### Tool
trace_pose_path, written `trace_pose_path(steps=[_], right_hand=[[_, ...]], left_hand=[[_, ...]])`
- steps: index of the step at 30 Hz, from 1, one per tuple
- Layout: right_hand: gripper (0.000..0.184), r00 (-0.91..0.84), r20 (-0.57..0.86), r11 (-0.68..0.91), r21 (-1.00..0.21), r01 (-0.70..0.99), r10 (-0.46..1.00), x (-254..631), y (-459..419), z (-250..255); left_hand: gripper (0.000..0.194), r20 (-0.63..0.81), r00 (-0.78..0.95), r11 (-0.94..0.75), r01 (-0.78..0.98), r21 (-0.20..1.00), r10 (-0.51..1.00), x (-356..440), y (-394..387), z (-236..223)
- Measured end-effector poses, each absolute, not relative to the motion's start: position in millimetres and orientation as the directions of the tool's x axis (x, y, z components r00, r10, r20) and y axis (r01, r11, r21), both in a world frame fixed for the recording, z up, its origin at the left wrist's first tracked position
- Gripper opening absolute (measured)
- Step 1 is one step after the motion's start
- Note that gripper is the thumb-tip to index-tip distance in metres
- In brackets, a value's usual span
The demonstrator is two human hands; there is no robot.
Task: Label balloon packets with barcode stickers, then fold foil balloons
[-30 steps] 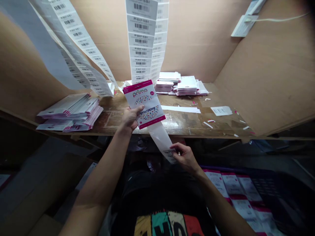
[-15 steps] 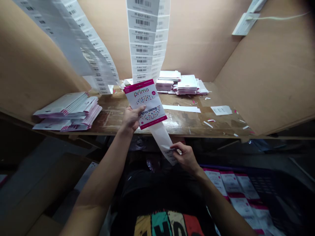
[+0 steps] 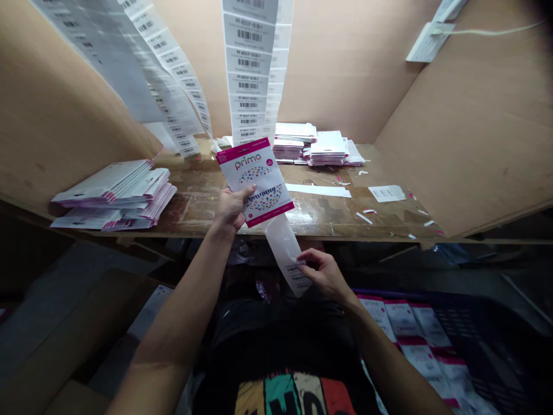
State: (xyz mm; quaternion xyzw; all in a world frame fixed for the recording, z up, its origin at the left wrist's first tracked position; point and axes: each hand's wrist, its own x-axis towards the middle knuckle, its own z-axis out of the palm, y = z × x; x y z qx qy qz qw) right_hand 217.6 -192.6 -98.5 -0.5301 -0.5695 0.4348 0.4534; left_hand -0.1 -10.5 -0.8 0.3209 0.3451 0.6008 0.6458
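My left hand [image 3: 233,208] is closed on a white and pink "prima" packet [image 3: 256,183] with a dotted balloon design, thumb across its front. Below the packet hangs a strip of labels [image 3: 283,248], mostly bare near the top, with printed barcodes toward its lower end. The thumb and fingers of my right hand [image 3: 323,275] pinch the edge of this strip. Behind the packet, a long barcode label strip [image 3: 249,75] comes down from above; whether it joins the lower strip is hidden by the packet.
Stacked packets lie on the wooden shelf at left [image 3: 116,196] and at the back [image 3: 329,147]. More label strips [image 3: 173,75] hang at upper left. Paper scraps [image 3: 364,218] and a torn sheet [image 3: 386,193] dot the shelf. A dark blue basket [image 3: 484,328] holding packets stands at lower right.
My right hand has shifted slightly left and down along with the strip, whose printed end shows more. The hanging strips sway a little. My left hand keeps its hold on the packet.
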Motion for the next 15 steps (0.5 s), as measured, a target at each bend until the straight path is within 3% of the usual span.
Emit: trace_pose_path(steps=[5,15], right_hand=[[0.012,0.012,0.200,0.182,-0.916,0.359,0.980,220,-196,-99],[0.016,-0.013,0.582,0.477,-0.654,0.588,0.813,219,-213,-84]], left_hand=[[0.056,-0.056,0.034,0.065,-0.551,0.832,0.998,-1,-11,3],[0.056,-0.054,-0.045,0.018,-0.582,0.813,0.997,3,-5,-12]])
